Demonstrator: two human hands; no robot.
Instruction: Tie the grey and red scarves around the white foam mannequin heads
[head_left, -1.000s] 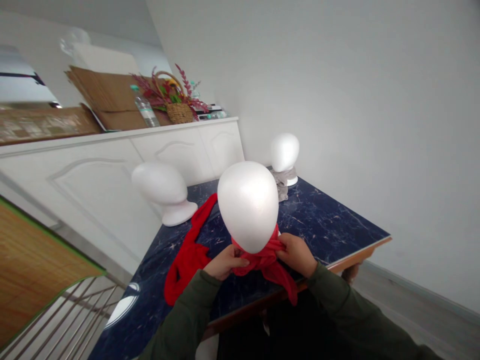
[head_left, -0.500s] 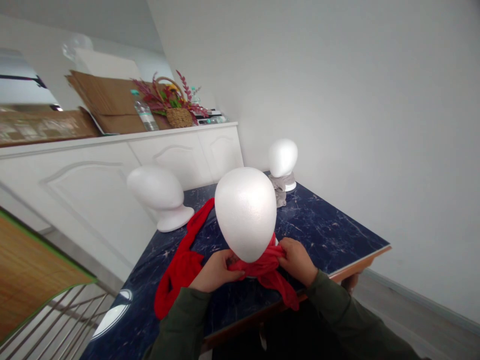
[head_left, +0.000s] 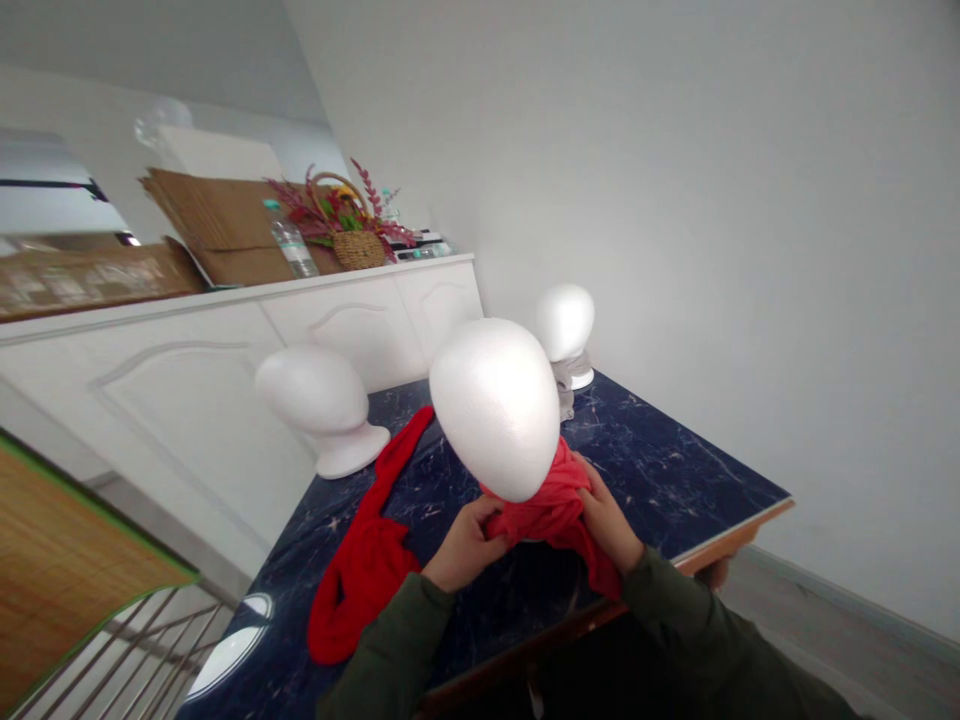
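Note:
A white foam mannequin head (head_left: 484,410) stands on the table, tilted in the wide view, with a red scarf (head_left: 544,515) bunched around its neck. My left hand (head_left: 465,545) pinches the scarf at the front of the neck. My right hand (head_left: 607,520) grips the gathered cloth on the other side. A long loose length of the scarf (head_left: 364,575) lies on the tabletop to the left, and the neck and base are hidden by the cloth and my hands.
Two more foam heads stand on the dark blue marble table (head_left: 660,450), one bare (head_left: 319,395) and one with grey cloth at its base (head_left: 564,325). A white cabinet (head_left: 360,340) runs along the left, holding a basket and cardboard. A wall adjoins the right.
Both hands have moved right and closer together around the neck. The bunched scarf has shifted to the right side of the head, and the loose length lies slightly lower on the table.

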